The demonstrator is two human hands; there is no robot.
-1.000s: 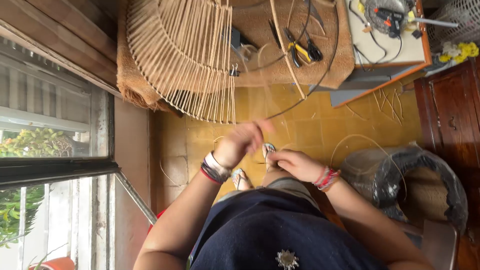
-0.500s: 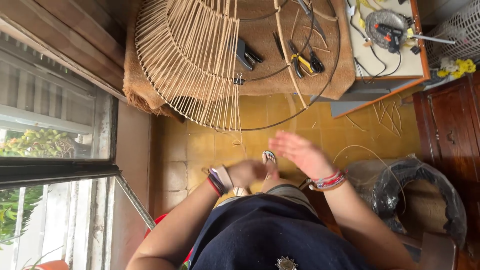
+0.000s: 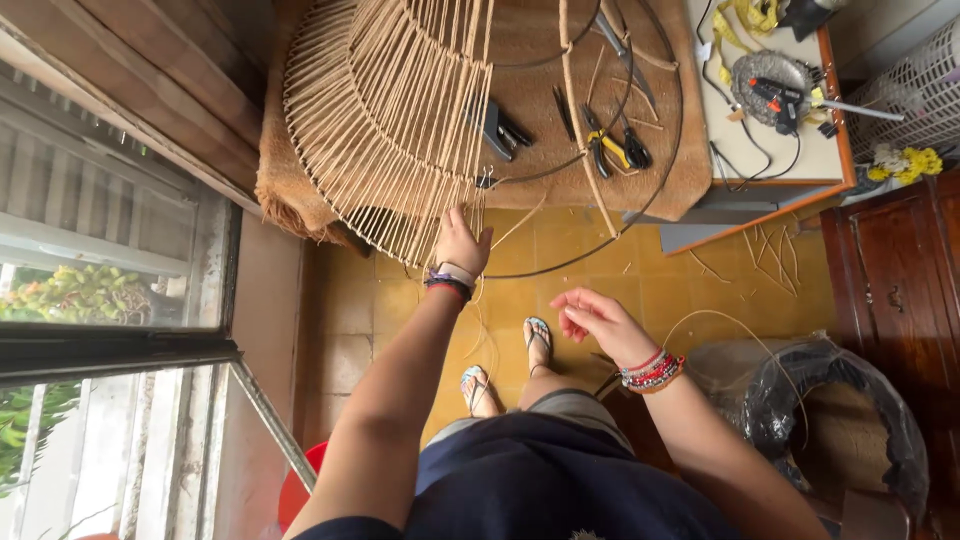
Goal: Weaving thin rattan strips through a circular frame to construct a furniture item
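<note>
Fingers (image 3: pixel 470 228) of the left hand (image 3: pixel 462 245) touch the lower edge of the wicker shade (image 3: pixel 385 110), which lies on the tabletop (image 3: pixel 560 180); whether they pinch a strand, I cannot tell. Right hand (image 3: pixel 598 322) hangs loosely curled, holding nothing, over the floor (image 3: pixel 600 260).

The left hand (image 3: pixel 461 243) reaches far up to the near edge of a big woven lampshade frame (image 3: pixel 385 120) of pale reed, its fingers touching the loose strand ends there. The right hand (image 3: pixel 597 322) hovers open and empty over the yellow tiled floor (image 3: pixel 560 255), apart from the frame, with a thin reed strand (image 3: pixel 740 325) curving just to its right. The frame lies on a burlap-covered table (image 3: pixel 520 190). Further right on the burlap lie yellow-handled pliers (image 3: pixel 608 148). A glue gun (image 3: pixel 778 95) rests on a round tray at far right.
</note>
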